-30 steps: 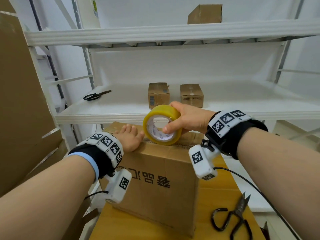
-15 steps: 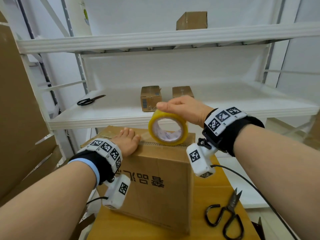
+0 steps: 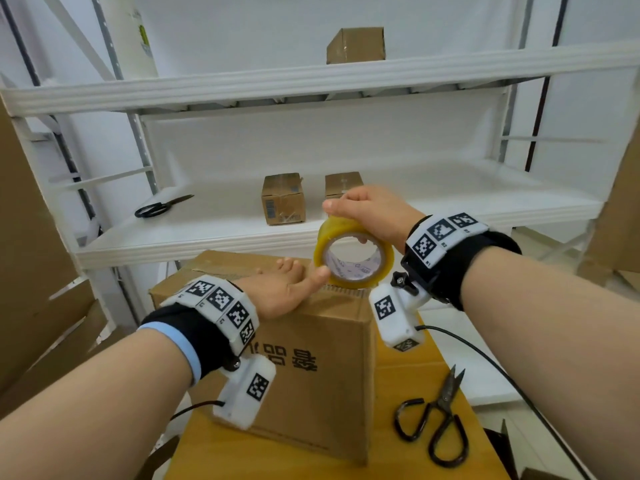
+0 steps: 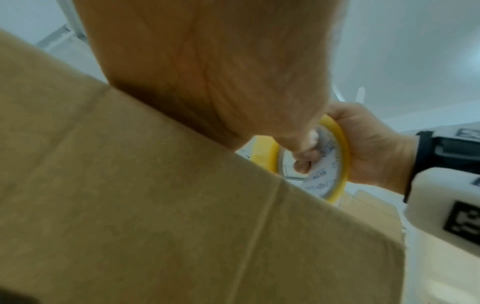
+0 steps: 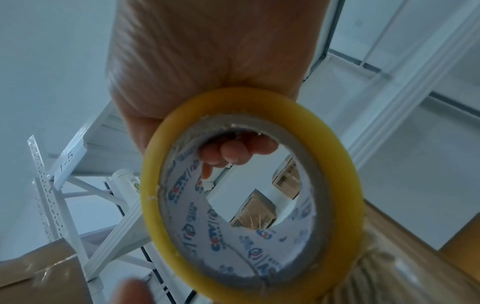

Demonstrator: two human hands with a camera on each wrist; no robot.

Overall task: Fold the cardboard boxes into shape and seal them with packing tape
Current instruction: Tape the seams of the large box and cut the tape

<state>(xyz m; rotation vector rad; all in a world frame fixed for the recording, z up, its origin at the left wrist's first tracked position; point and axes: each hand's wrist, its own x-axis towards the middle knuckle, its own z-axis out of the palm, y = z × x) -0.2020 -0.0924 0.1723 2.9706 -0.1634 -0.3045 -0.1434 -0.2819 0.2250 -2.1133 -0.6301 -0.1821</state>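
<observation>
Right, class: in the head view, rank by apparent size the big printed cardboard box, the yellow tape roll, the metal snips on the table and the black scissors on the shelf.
1. Big printed cardboard box
2. Metal snips
3. Yellow tape roll
4. Black scissors, though they lie farther away, so their true size is unsure.

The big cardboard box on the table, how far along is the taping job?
Done: the cardboard box stands folded, top flaps closed. In hand: the right hand grips the tape roll at the top seam, while the left hand presses flat on the flaps. Left: finishing the strip and cutting it, probably with the scissors on the table. How much tape is already stuck down is unclear.
</observation>
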